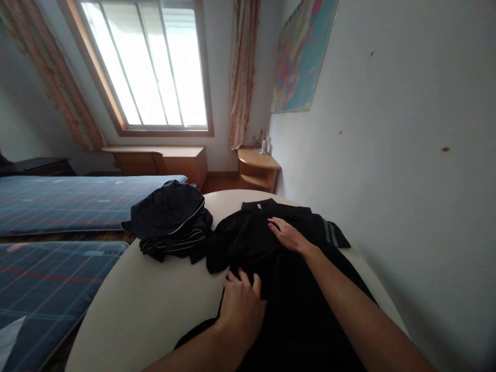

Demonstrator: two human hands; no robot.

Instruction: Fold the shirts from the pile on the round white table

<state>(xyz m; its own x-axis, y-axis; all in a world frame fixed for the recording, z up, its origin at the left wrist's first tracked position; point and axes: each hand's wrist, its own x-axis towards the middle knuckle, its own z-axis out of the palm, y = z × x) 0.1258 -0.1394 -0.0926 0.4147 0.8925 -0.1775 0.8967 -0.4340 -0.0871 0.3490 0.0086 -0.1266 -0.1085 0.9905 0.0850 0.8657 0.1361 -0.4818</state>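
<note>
A black short-sleeved fabric shirt (287,305) with a grey-striped sleeve lies flat on the pale rounded bench (155,305). The left hand (242,305) rests on its near edge, fingers spread. The right hand (289,235) lies flat just below the collar, fingers loosely together. A heap of dark navy white-striped clothes (170,222) sits just beside the shirt.

Matt cloth shirt (298,305) (smooth table (155,310))
</note>
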